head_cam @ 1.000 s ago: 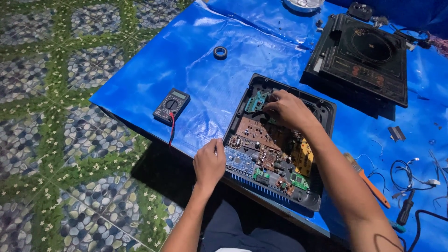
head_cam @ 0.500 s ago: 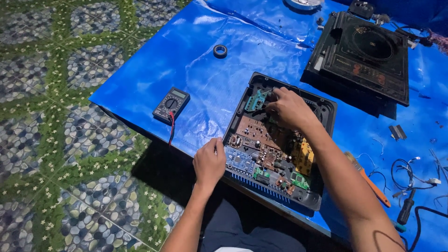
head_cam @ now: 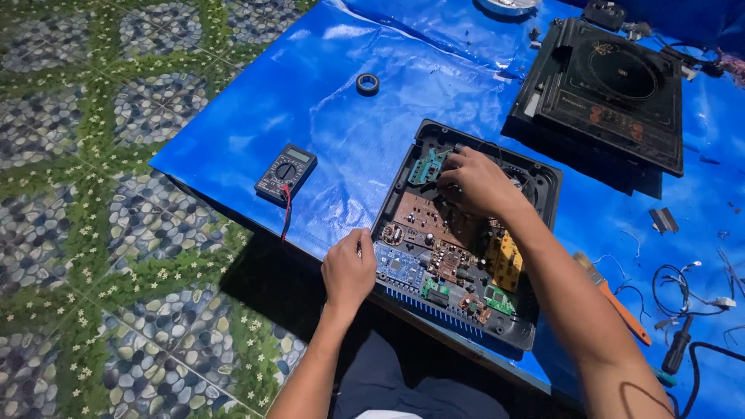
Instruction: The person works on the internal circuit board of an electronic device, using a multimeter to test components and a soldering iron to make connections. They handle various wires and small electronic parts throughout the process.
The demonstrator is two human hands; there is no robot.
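Note:
An opened black induction cooker base [head_cam: 535,332] lies on a blue tarp-covered table [head_cam: 372,132], its circuit boards [head_cam: 442,240] exposed. My left hand [head_cam: 348,269] rests curled against the base's near left edge, steadying it. My right hand [head_cam: 477,180] reaches into the far part of the base, fingers bent down on parts beside a small green board [head_cam: 427,165]; what the fingertips pinch is hidden.
A black multimeter [head_cam: 285,172] with a red lead sits left of the base. A roll of black tape [head_cam: 368,83] lies farther back. The cooker's glass top panel [head_cam: 613,93] lies at the back right. An orange-handled brush [head_cam: 617,299], a screwdriver [head_cam: 677,349] and loose wires [head_cam: 691,283] lie at the right.
Both hands stay in nearly the same places; my right hand's fingers have shifted slightly over the far boards.

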